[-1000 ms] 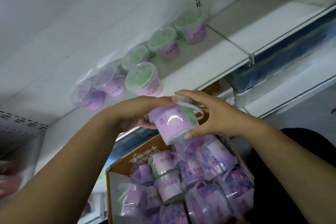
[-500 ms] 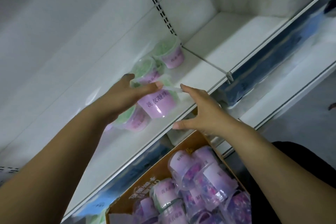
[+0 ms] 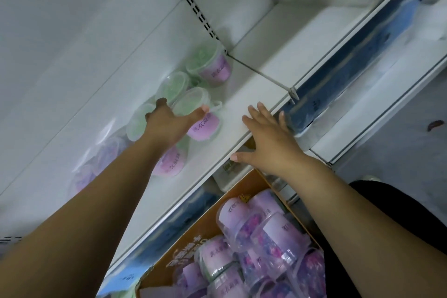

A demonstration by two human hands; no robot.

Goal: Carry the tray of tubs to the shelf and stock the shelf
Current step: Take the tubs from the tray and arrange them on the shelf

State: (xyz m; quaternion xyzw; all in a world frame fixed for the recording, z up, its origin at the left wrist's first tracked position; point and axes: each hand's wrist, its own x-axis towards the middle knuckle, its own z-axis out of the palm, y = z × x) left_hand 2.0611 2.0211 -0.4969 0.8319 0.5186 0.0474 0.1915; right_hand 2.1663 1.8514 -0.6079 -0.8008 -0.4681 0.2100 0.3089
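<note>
My left hand (image 3: 167, 126) reaches onto the white shelf (image 3: 244, 106) and grips a clear tub with a purple label (image 3: 205, 127) by its rim, thumb across the green-tinted lid. The tub stands at the front of the tubs on the shelf, among them one at the back right (image 3: 214, 65) and one nearer me (image 3: 169, 161). My right hand (image 3: 268, 139) hovers open over the shelf's front edge, fingers spread, holding nothing. Below it the orange cardboard tray (image 3: 208, 222) holds several more purple tubs (image 3: 242, 215).
A thin wire divider (image 3: 261, 76) separates this bay from the white shelf bay on the right (image 3: 302, 29). A blue price strip (image 3: 338, 72) runs along the shelf front. A slotted upright (image 3: 193, 7) rises at the back. A lower shelf ledge (image 3: 387, 109) juts out at right.
The tub went from both hands above the tray up onto the shelf in my left hand. My right hand let go and now hovers open at the shelf edge.
</note>
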